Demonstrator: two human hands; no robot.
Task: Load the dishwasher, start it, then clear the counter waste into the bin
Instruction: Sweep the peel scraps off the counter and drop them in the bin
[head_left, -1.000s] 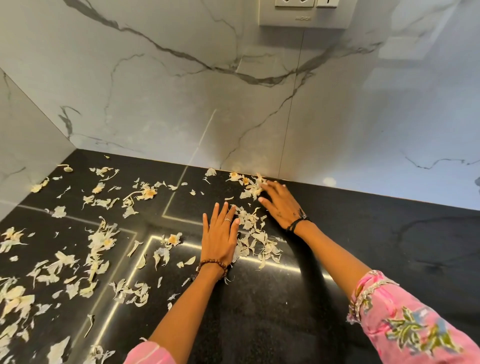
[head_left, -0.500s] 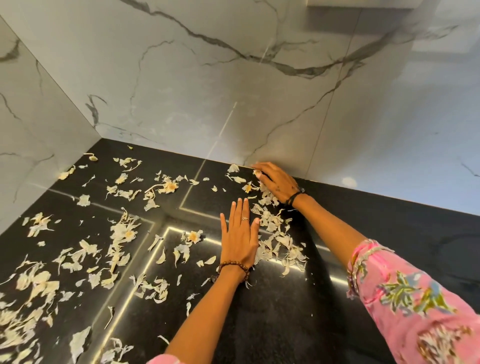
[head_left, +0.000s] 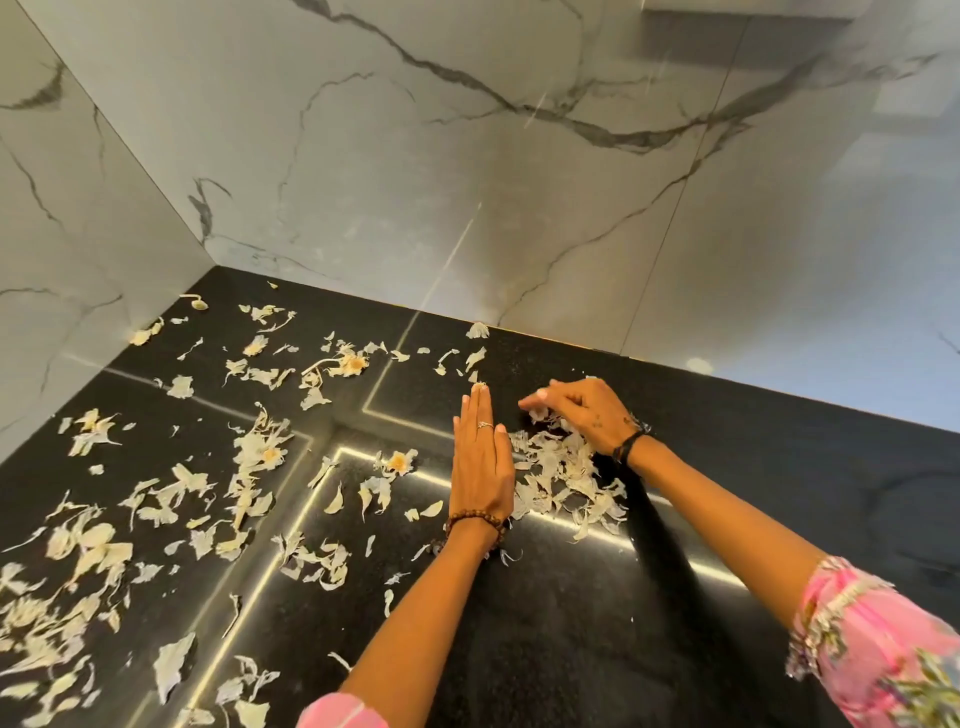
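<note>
Pale, papery peel scraps litter the black counter (head_left: 597, 623). A gathered heap of peels (head_left: 561, 473) lies between my two hands. My left hand (head_left: 480, 462) stands flat with straight fingers, its edge against the left side of the heap. My right hand (head_left: 582, 410) lies over the heap's far end, fingers bent down onto the scraps. I cannot see peels gripped inside it. More loose peels (head_left: 260, 452) are strewn to the left, thickest at the lower left (head_left: 62, 571).
A white marble backsplash (head_left: 467, 182) rises behind the counter and a second marble wall (head_left: 67, 234) closes the left side, forming a corner. The counter's right part (head_left: 805, 493) bears no scraps. No bin or dishwasher is in view.
My right hand has drawn back from the wall toward me, dragging the far scraps into the heap. My left hand has stayed flat beside the heap. The camera tilted slightly.
</note>
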